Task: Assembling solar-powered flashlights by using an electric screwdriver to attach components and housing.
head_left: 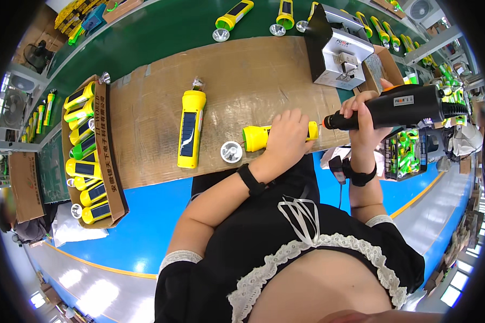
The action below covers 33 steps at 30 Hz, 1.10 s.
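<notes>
My left hand (288,135) is closed over a yellow flashlight body (256,138) that lies sideways on the cardboard. A round silver reflector (231,152) sits at its open left end. In my right hand (365,116) is a black electric screwdriver (409,107), gripped near its front. Its thin bit points left at the right end of the flashlight body; whether the tip touches cannot be made out. To the left lies a second yellow flashlight (191,129) with a dark solar panel facing up and a small reflector (198,83) at its top end.
A cardboard box (113,161) of yellow flashlights and a green one stands at the left edge. Beyond the cardboard sheet (145,91) stands a black and silver machine (337,48) at the back right. More flashlights (235,14) lie along the green far surface. A black crate (405,156) holds green parts.
</notes>
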Available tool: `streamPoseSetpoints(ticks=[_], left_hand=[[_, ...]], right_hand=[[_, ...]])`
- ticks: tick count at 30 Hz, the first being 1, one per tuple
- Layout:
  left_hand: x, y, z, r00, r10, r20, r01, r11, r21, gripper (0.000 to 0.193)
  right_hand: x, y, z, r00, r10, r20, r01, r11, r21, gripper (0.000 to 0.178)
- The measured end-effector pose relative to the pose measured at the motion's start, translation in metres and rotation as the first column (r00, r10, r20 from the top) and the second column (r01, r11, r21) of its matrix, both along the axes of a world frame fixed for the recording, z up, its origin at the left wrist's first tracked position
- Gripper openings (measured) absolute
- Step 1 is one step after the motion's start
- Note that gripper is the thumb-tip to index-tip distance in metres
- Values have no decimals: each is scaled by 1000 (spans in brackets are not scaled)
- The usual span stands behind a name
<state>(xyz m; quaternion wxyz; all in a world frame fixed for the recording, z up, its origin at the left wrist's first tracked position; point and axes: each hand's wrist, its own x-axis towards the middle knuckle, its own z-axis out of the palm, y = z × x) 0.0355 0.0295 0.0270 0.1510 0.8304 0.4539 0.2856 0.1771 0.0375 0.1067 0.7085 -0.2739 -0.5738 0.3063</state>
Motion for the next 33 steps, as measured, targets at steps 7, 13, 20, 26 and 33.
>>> streamPoseSetpoints(ticks=[7, 13, 20, 26, 33], left_hand=[[0, -3, -2, 999, 14, -29, -14, 1000, 1, 42], [-2, -1, -4, 999, 10, 37, -10, 1000, 16, 42], [2, 1, -3, 998, 23, 60, -23, 1000, 11, 43], [1, 4, 0, 999, 6, 40, -5, 999, -32, 40], [-2, 2, 4, 1000, -7, -10, 5, 995, -101, 45]], right_hand=[[-5, 5, -10, 999, 35, 2, -35, 998, -58, 52], [-7, 16, -24, 990, 141, 9, -138, 980, -140, 46], [1, 24, -30, 981, 194, -9, -193, 971, -140, 44], [-1, 22, -30, 985, 174, 0, -173, 976, -130, 47], [28, 31, 27, 990, 58, -132, -28, 976, 218, 63]])
